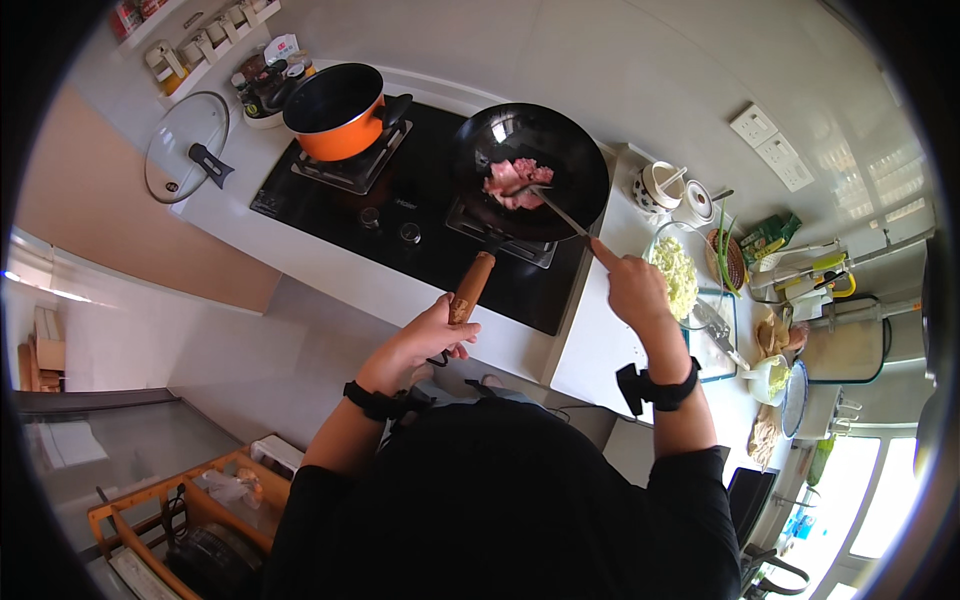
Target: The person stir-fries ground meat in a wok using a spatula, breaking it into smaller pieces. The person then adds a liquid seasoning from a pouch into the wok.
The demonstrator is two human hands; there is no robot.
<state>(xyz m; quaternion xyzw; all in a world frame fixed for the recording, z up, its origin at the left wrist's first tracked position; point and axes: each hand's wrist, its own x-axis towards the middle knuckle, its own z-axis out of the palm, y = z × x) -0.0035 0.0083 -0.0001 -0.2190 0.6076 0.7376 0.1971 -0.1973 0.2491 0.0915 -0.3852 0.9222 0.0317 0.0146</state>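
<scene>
A black wok rests on the right burner of a black glass gas hob. Pink raw-looking minced meat lies in a clump in the bottom of the wok. My left hand is wrapped round the wok's wooden handle near its end. In my right hand is a metal spatula, its index finger stretched along the shaft. The blade of the spatula touches the meat and is partly hidden by it.
An orange pot stands on the left burner. Left of it is a glass lid. Right of the hob, a glass bowl holds chopped pale-green vegetable beside a cleaver on a cutting board. Spring onions lie across a woven basket.
</scene>
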